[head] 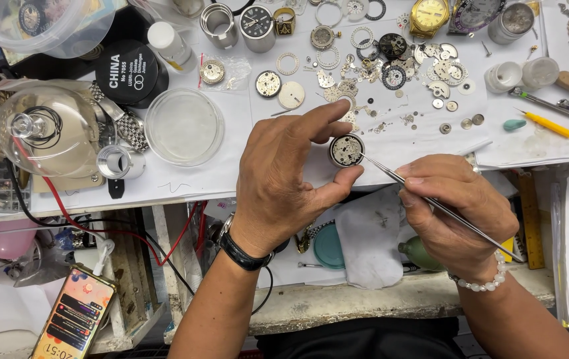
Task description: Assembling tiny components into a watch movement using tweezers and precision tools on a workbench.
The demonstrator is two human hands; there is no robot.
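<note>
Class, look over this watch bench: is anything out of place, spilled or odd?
Loose watch parts lie scattered over the white paper. Otherwise orderly: left hand holds the watch movement, right hand the tweezers.

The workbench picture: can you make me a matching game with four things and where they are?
Things:
1. round watch movement
2. thin metal tool
3. phone
4. gold watch

Places:
A. at the top edge of the bench, right of the middle
B. pinched between the left hand's thumb and fingers
C. at the bottom left, screen lit
D. held in the right hand, its tip at the movement

Pairs: 1-B, 2-D, 3-C, 4-A
</note>
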